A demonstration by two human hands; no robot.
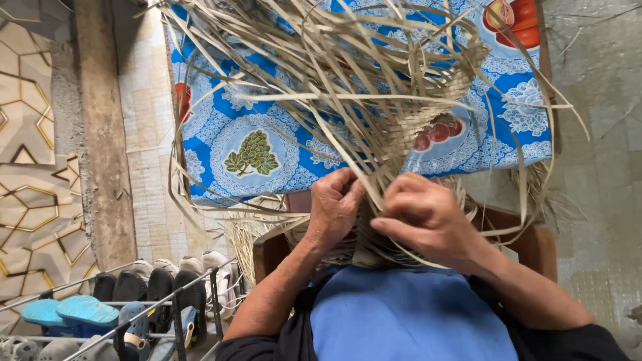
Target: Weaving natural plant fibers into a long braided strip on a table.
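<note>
Two hands, both busy on one half-woven piece of pale dried leaf strips (401, 127), held against the lap, low in the head view. The left hand (334, 207) is curled shut, fingers pinching strips at the near edge of the weave; the grip looks meant to stop the crossings from loosening. The right hand (424, 217) is also closed on strips, index finger stretched across toward the left as if pressing one strip flat, thumb tucked under. The hands sit close together, nearly touching, with a few strips running up between them.

The woven part is one tight patch right of centre, just above the hands. Unwoven ends fan up and outward from it in all directions, too many to count, probably left long so they can be worked in. A few more loose strips (254, 230) hang below the cloth edge at left.

Behind the weave is one surface covered by a blue patterned cloth (221, 127) with fruit and leaf medallions; I count about four medallions showing, others hidden by strips.

Lower left, one metal shoe rack (160, 307) carries shoes and sandals in rows, roughly ten visible, some cut off. A blue garment (408, 314) covers the lap.
</note>
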